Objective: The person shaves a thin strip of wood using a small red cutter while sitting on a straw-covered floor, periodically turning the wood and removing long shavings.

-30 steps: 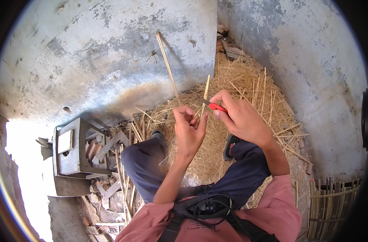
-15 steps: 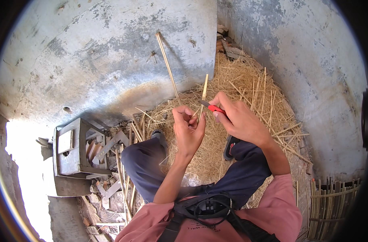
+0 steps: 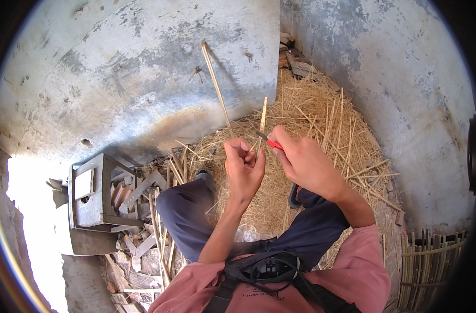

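Observation:
My left hand [image 3: 245, 168] is closed around the lower part of a thin pale strip, which looks like split bamboo [image 3: 264, 112], pointing up and away from me. In my right hand [image 3: 306, 159] is a small red-handled knife [image 3: 273, 142], its fingers wrapped round the handle. The dark blade lies against the strip just above my left fingers. The lower end of the strip is hidden by my left hand.
Shavings and loose strips [image 3: 279, 208] cover the floor between and beyond my legs. A longer strip [image 3: 215, 86] leans on the wall. At left stands a wooden stool [image 3: 99, 193] beside sticks and rubble; at lower right, a slatted basket-like thing [image 3: 431, 271].
My right hand has shifted slightly left and down with the knife, bringing the blade a little lower along the strip. The strip has tilted slightly left; my left hand is almost still.

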Motion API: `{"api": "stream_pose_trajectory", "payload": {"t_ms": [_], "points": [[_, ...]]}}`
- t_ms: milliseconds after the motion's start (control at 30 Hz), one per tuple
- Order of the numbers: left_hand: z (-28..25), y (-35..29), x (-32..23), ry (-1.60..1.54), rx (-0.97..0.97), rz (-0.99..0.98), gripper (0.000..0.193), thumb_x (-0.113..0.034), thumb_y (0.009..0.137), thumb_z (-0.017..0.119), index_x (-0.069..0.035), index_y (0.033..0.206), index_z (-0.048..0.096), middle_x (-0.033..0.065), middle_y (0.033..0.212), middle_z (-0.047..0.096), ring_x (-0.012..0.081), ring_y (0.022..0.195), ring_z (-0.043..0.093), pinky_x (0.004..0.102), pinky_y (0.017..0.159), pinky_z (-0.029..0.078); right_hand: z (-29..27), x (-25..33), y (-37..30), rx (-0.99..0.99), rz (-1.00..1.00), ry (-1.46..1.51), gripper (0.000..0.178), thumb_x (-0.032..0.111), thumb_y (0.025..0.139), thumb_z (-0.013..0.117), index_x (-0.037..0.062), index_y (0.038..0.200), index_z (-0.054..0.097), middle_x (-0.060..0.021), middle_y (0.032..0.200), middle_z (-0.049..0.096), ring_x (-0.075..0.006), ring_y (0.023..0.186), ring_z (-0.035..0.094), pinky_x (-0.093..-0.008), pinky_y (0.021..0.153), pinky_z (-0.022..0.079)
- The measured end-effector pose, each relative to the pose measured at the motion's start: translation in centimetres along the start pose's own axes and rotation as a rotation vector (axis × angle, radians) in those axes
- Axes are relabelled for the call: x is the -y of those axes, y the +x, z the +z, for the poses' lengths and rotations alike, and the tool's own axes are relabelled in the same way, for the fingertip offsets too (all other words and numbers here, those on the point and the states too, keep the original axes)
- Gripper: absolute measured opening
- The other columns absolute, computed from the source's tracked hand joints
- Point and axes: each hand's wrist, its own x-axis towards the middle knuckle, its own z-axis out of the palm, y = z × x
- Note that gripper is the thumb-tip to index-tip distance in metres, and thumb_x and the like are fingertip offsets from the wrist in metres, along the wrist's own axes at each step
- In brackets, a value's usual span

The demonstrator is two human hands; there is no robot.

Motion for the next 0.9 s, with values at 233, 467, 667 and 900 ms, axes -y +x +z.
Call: {"api": "stream_pose_trajectory", "payload": {"t_ms": [233,467,667,900], "points": [[0.07,-0.01,-0.22,0.005,-0.005,0.001,0.037,0.007,0.093,0.073,-0.004,0.109,0.041,-0.0005,0.08,0.047,0.0042,0.068,0.041,0.0212,0.053,0.036,0.08,0.29,0.09,0.009,0.018,-0.01,0.023,0.004,0.099,0.06,0.0022,0.117,0.046,-0.0268,0.074,0.065,-0.0488,0.074,0.068,-0.0573,0.062,0.051],[0.17,-0.09,0.15,0.009,-0.009,0.0,0.036,0.007,0.093,0.072,-0.004,0.109,0.042,-0.0007,0.079,0.048,0.0045,0.067,0.042,0.0216,0.053,0.036,0.39,0.13,0.08,0.003,0.017,-0.024,0.025,0.003,0.098,0.061,0.0022,0.119,0.046,-0.0267,0.074,0.066,-0.0486,0.075,0.069,-0.0569,0.062,0.052],[0.09,-0.11,0.36,0.036,-0.001,0.018,0.036,0.007,0.093,0.073,-0.004,0.11,0.042,-0.0006,0.079,0.047,0.0048,0.066,0.042,0.0219,0.053,0.037,0.3,0.19,0.12,0.017,0.029,-0.037,0.029,0.002,0.096,0.063,0.0021,0.12,0.046,-0.0266,0.074,0.066,-0.0486,0.075,0.069,-0.0567,0.063,0.053],[0.14,-0.19,0.32,0.055,0.0,0.022,0.036,0.007,0.093,0.073,-0.004,0.109,0.043,-0.0002,0.08,0.048,0.0051,0.066,0.043,0.0224,0.053,0.037,0.23,0.25,0.12,0.012,0.028,-0.029,0.031,0.002,0.095,0.063,0.0018,0.121,0.047,-0.0271,0.074,0.066,-0.0488,0.075,0.069,-0.0569,0.064,0.053]]}}
